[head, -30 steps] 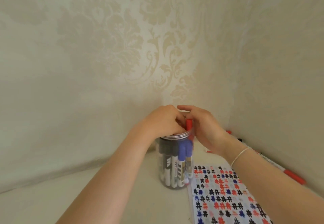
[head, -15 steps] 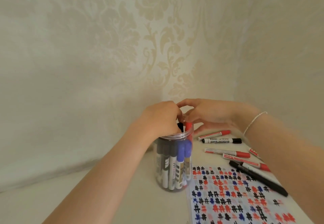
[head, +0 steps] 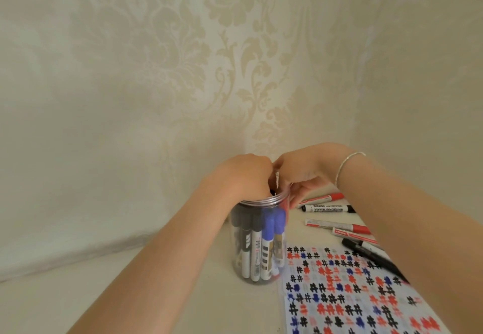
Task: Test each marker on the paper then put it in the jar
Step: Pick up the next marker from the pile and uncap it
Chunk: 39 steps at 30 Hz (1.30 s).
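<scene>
Single head-worn wide-angle view, aimed forward and slightly down into a room corner; patterned wallpaper is seen across the upper two thirds of the frame, with straight edges bowed by the lens. The scene is viewed at close range: both forearms enter from the bottom edge, and the left hand and right hand are met over the jar just below frame centre. The table is confined to the lower third, and the paper is cropped at lower right; no second view is provided, so nothing is shared.
</scene>
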Each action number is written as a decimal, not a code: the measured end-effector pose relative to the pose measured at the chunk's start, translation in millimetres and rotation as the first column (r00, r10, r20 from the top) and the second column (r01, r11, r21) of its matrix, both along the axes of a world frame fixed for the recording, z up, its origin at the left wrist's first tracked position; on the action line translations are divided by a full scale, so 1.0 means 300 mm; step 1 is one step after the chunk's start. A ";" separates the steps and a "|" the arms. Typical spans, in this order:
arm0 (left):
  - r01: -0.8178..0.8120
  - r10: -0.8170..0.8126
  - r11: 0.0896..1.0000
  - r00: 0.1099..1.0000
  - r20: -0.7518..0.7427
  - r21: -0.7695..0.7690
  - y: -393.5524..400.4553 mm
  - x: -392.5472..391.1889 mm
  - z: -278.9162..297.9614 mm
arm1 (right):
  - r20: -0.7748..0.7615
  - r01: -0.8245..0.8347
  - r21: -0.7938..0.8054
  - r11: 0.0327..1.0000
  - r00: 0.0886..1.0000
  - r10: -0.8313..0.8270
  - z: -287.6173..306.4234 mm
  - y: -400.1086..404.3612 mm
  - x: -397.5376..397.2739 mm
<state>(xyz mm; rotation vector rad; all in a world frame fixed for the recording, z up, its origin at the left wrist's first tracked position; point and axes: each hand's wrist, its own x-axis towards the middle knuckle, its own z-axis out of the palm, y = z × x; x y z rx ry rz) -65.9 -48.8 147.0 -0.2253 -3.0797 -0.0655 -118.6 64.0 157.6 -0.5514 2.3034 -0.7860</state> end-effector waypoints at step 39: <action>0.146 -0.059 0.618 0.988 -0.140 0.772 0.330 0.006 -0.311 | -0.168 0.262 -0.863 0.432 0.658 -0.734 -0.281 0.358 0.030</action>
